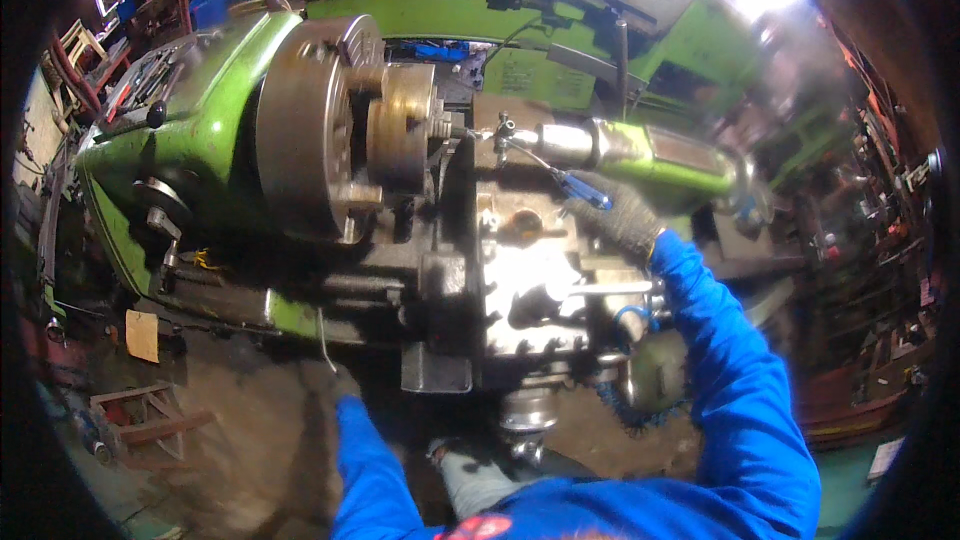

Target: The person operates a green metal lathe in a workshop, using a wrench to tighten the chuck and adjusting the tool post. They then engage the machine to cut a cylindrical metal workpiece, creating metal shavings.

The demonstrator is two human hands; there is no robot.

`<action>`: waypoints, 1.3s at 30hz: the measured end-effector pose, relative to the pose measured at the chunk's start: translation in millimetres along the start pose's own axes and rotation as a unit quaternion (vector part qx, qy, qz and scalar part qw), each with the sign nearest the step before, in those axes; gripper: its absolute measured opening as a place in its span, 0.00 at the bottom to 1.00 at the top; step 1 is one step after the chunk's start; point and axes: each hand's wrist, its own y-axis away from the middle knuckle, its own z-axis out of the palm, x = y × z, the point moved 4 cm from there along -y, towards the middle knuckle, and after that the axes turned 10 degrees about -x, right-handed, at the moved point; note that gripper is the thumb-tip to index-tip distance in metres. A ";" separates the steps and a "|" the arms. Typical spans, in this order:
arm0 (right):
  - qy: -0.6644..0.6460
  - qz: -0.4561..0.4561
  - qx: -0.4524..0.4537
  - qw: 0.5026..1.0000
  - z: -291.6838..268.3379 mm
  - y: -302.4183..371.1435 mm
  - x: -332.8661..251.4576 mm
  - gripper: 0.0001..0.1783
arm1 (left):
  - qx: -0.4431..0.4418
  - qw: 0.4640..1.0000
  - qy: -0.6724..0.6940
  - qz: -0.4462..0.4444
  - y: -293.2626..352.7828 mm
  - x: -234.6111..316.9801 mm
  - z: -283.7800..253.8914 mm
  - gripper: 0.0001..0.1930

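Observation:
In front of me is a green lathe [225, 145] with a large steel chuck [300, 130]. The chuck carries a brass-coloured round workpiece [402, 130]. My right hand [620, 218], in a grey glove, is closed round the blue handle of a screwdriver [587, 190]. Its thin shank slants up and left toward the tool post area between the workpiece and the tailstock [660, 160]. Low on the left, my left hand [342, 383] is at the lower end of a bent metal lever [324, 340] and appears closed on it; its fingers are dark and small.
Below the screwdriver lies the bright metal carriage [530, 290] with a handle across it. A round handwheel [528, 410] juts toward me. A crank handle [165, 225] sticks out of the headstock. Behind stands another green machine [400, 18]. A wooden frame [155, 425] is on the floor.

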 end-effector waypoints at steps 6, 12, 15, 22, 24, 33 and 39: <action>0.045 0.001 -0.006 0.999 -2.4 -6.9 -3.7 0.33 | -0.054 0.990 -0.120 0.039 26.2 10.2 -71.8 0.20; 0.051 0.041 -0.033 0.997 0.1 -9.9 -16.8 0.34 | -0.091 0.956 -0.272 0.065 15.7 -1.4 -81.4 0.14; 0.082 0.016 -0.023 0.996 3.5 -16.2 -18.0 0.34 | -0.035 0.962 -0.272 0.003 17.8 6.3 -90.4 0.13; 0.135 0.002 -0.031 0.990 9.4 -38.1 -8.7 0.35 | 0.051 0.995 -0.089 0.008 -9.8 -15.5 -58.3 0.14; 0.147 0.003 -0.048 0.988 11.3 -39.6 -18.4 0.36 | -0.036 0.972 -0.195 0.129 6.4 -12.7 -84.4 0.13; 0.208 -0.013 -0.055 0.977 4.4 -38.9 -27.1 0.36 | 0.084 0.809 0.572 0.101 50.0 2.4 -191.2 0.21; 0.222 -0.009 -0.087 0.971 1.1 -30.2 -41.7 0.36 | 0.074 0.803 0.576 0.137 66.5 9.2 -275.6 0.34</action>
